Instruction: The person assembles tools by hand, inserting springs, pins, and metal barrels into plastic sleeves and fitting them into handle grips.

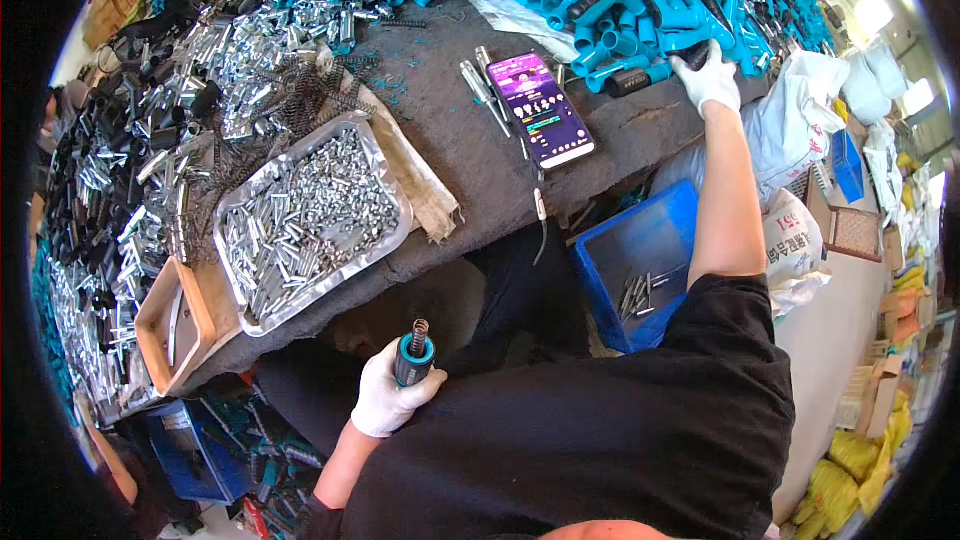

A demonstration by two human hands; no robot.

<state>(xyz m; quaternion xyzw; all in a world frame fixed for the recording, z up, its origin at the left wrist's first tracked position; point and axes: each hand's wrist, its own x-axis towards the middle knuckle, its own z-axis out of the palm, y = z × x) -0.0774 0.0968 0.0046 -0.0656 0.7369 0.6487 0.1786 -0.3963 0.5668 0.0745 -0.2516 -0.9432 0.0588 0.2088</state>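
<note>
My left hand (392, 396), in a white glove, is closed around a teal-and-black tubular handle (413, 364). The handle is held upright near my lap. A dark coil spring (420, 330) sticks up out of its open end. My right hand (710, 83), gloved too, reaches to the near right edge of a large pile of teal-and-black plastic handles (600, 0). Its thumb and fingers lie apart on either side of the black grip of one handle (694, 53) and appear to grasp it; the fingertips are partly hidden.
A metal tray (400, 225) of small pins and sleeves lies on the bench, beside coil springs (300, 100) and metal parts (240, 70). A lit phone (540, 110) with a cable lies mid-bench. Below are a blue bin (640, 230) and an orange-rimmed box (192, 325). Another person's arm (105, 455) shows lower left.
</note>
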